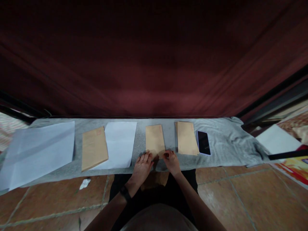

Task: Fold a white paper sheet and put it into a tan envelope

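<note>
A brown paper envelope lies on the grey cloth in front of me, with small reddish print near its upper right corner. My left hand, a dark band on its wrist, rests with fingers laid out over the envelope's lower left corner. At the lower right corner my right hand has its fingers pinched together on the envelope's edge. Just right of that hand is a stack of similar brown envelopes. The fingertips of my right hand are partly hidden.
A dark-screened phone lies beyond the stack. To the left are a pile of brown envelopes, white sheets partly under it, and larger white paper. The grey cloth covers a narrow surface against a dark red panel.
</note>
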Demonstrator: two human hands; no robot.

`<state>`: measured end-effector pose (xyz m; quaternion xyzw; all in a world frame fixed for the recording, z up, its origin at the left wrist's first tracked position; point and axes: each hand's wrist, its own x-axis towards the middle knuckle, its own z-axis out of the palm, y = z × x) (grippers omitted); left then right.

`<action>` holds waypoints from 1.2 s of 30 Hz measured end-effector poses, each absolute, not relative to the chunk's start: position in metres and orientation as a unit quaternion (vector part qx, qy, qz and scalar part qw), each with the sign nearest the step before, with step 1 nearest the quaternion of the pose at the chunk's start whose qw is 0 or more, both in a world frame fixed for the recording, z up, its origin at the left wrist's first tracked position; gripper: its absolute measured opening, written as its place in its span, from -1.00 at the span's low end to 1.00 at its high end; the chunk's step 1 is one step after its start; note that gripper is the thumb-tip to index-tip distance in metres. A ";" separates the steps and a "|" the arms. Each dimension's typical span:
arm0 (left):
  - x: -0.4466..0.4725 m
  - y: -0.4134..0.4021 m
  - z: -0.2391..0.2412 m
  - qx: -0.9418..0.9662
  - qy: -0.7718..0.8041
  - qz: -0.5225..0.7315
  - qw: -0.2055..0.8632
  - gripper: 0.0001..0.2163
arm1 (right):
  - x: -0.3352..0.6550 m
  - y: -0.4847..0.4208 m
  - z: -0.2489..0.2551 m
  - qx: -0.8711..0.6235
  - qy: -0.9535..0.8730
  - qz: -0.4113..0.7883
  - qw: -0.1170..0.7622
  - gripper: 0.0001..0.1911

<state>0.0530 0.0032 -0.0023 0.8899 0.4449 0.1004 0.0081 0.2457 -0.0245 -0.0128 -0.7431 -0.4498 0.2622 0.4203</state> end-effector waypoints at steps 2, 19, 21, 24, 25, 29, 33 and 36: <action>0.052 0.003 -0.004 0.885 0.450 0.117 0.008 -0.69 | 0.242 -0.022 -0.013 -0.734 -0.428 0.281 0.446 -0.91; 0.035 -0.006 -0.025 0.879 0.424 0.214 0.051 -0.61 | 0.357 -0.034 0.018 -0.646 -0.189 0.311 0.671 -0.41; 0.035 -0.008 -0.026 0.881 0.422 0.207 0.046 -0.63 | 0.370 -0.040 0.012 -0.660 -0.184 0.301 0.664 -0.41; 0.035 -0.010 -0.026 0.884 0.420 0.198 0.045 -0.64 | 0.379 -0.048 0.000 -0.678 -0.181 0.292 0.650 -0.42; 0.035 -0.010 -0.025 0.885 0.420 0.197 0.046 -0.64 | 0.380 -0.050 -0.003 -0.685 -0.181 0.288 0.644 -0.42; 0.032 -0.009 -0.021 0.879 0.428 0.205 0.048 -0.62 | 0.380 -0.057 -0.006 -0.713 -0.189 0.270 0.619 -0.44; 0.022 -0.006 -0.013 0.846 0.488 0.213 0.005 -0.56 | 0.377 -0.066 0.000 -0.788 -0.285 0.125 0.532 -0.54; 0.004 -0.006 -0.009 0.801 0.563 0.198 -0.039 -0.50 | 0.366 -0.071 0.001 -0.794 -0.385 0.067 0.466 -0.59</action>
